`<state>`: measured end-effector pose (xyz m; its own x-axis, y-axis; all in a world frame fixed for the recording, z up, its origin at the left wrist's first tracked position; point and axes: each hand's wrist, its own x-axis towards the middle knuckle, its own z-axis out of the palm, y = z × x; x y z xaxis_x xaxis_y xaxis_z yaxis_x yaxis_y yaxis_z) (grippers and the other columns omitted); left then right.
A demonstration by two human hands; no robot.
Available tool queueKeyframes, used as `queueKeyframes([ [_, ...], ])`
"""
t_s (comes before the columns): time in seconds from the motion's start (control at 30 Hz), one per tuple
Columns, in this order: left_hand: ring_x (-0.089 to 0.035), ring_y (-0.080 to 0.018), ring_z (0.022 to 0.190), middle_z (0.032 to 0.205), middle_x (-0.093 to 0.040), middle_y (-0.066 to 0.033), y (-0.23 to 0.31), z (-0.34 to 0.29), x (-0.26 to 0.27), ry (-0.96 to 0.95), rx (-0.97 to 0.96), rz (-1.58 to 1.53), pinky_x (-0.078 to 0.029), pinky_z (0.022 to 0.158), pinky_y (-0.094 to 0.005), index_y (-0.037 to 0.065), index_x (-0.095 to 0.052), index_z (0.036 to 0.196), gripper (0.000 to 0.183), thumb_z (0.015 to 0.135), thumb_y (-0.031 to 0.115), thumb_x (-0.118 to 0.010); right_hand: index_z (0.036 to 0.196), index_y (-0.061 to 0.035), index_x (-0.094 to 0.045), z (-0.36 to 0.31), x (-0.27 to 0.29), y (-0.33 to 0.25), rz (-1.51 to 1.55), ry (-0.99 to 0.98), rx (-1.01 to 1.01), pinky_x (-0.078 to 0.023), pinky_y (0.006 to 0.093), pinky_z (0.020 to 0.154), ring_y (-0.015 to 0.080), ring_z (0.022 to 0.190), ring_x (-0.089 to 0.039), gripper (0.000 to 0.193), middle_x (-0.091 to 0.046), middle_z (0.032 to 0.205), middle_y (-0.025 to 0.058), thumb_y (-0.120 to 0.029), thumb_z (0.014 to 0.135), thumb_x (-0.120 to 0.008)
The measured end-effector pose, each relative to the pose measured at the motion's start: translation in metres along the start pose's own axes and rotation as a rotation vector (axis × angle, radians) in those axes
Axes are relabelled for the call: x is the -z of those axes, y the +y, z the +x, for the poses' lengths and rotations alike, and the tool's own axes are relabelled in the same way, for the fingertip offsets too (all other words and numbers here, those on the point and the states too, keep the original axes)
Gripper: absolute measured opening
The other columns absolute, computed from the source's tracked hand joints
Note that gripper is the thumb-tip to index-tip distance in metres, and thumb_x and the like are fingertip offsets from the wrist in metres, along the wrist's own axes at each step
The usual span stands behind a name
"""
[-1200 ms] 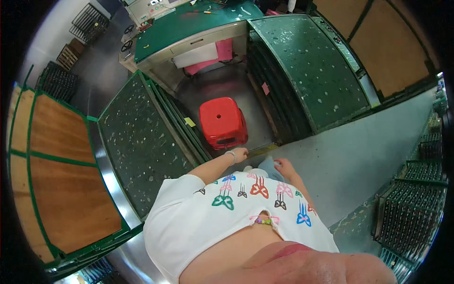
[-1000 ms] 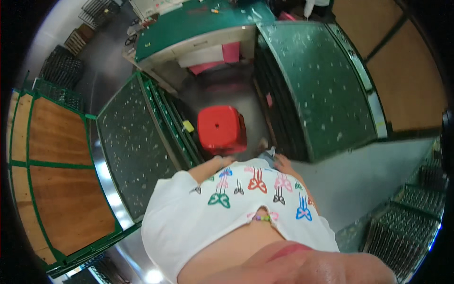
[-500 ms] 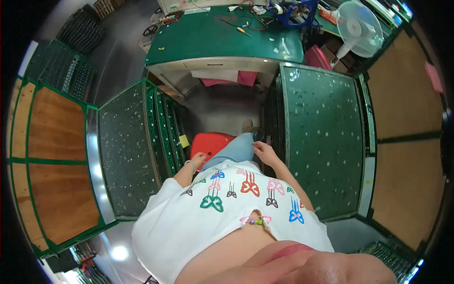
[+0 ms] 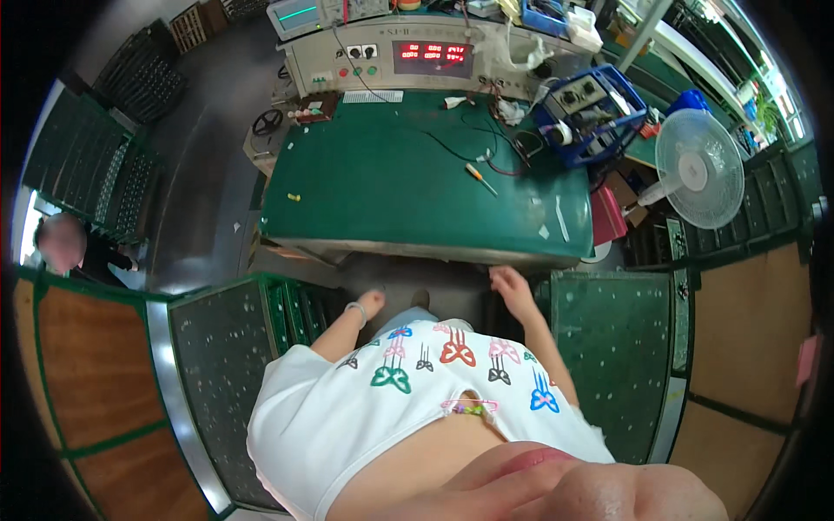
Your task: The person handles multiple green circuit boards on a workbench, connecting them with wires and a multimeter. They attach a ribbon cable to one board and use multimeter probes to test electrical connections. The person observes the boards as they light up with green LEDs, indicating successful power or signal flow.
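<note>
My left hand, with a bracelet at its wrist, hangs low in front of the bench beside the left rack. Its fingers point away from me and are mostly hidden. Above the gap by the right rack is my right hand, its fingers loosely bent and apart. I see nothing in it. Beyond both hands stands a workbench with a green top. A screwdriver with an orange and white handle lies on it, near black and red leads.
At the bench's back is a control panel with red digits. A blue crate of equipment sits at the back right, beside a white fan. Another person is at the far left. Wood-panelled frames line the sides.
The view has shifted, bringing the bench's back and its panel into sight. My right hand is farther forward. The red stool no longer shows, and another person has appeared at the left.
</note>
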<state>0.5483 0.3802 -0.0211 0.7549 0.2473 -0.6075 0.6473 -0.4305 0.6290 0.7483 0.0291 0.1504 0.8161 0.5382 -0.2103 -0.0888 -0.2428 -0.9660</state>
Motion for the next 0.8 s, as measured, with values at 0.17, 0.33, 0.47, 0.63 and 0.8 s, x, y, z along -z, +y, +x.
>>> queueKeyframes([
  [0.17, -0.059, -0.0118, 0.077, 0.095, -0.062, -0.0034, 0.069, 0.026, 0.102, 0.172, 0.01, -0.747, -0.047, 0.068, -0.0272, 0.01, -0.054, 0.111, 0.023, 0.088, 0.017, -0.054, 0.11, -0.0032, -0.054, 0.164, 0.014, -0.121, 0.04, 0.004, 0.266, -0.046, 0.0249, 0.074, 0.0109, 0.082, -0.055, 0.024, -0.059, 0.093, 0.0018, -0.012, 0.088, -0.056],
  [0.33, -0.06, -0.0194, 0.083, 0.099, -0.062, -0.0113, -0.064, 0.022, 0.07, 0.326, 0.241, -0.498, -0.047, 0.072, -0.0307, 0.006, -0.059, 0.102, 0.02, 0.086, 0.018, -0.054, 0.114, -0.003, -0.05, 0.327, 0.01, -0.238, 0.258, -0.097, 0.362, -0.048, 0.0267, 0.073, 0.0132, 0.083, -0.058, 0.03, -0.059, 0.093, 0.0038, -0.013, 0.087, -0.059],
  [0.47, -0.06, -0.032, 0.082, 0.088, -0.062, -0.0178, -0.153, -0.052, -0.003, 0.539, 0.168, 0.075, -0.048, 0.072, -0.0403, 0.002, -0.061, 0.091, 0.022, 0.083, 0.021, -0.053, 0.117, -0.0008, -0.049, 0.479, 0.029, -0.282, 0.27, -0.051, 0.349, -0.049, 0.0259, 0.071, 0.0146, 0.081, -0.059, 0.037, -0.06, 0.094, 0.0066, -0.015, 0.086, -0.061],
  [0.63, -0.062, -0.0296, 0.069, 0.077, -0.063, -0.0162, -0.148, -0.097, -0.053, 0.362, 0.385, -0.095, -0.05, 0.061, -0.0394, 0.002, -0.062, 0.084, 0.022, 0.082, 0.022, -0.055, 0.119, 0.0004, -0.049, 0.624, -0.001, -0.347, 0.265, 0.263, 0.456, -0.05, 0.0259, 0.058, 0.0134, 0.07, -0.061, 0.054, -0.063, 0.09, 0.009, -0.024, 0.075, -0.069],
  [0.8, -0.062, -0.0272, 0.067, 0.076, -0.064, -0.0146, -0.124, -0.09, -0.032, 0.472, 0.517, -0.474, -0.049, 0.058, -0.0375, 0.003, -0.063, 0.083, 0.02, 0.081, 0.022, -0.057, 0.119, -0.0028, -0.054, 0.706, -0.004, -0.362, 0.052, 0.608, 0.254, -0.05, 0.0235, 0.055, 0.0119, 0.063, -0.059, 0.054, -0.063, 0.085, 0.0099, -0.021, 0.072, -0.073],
])
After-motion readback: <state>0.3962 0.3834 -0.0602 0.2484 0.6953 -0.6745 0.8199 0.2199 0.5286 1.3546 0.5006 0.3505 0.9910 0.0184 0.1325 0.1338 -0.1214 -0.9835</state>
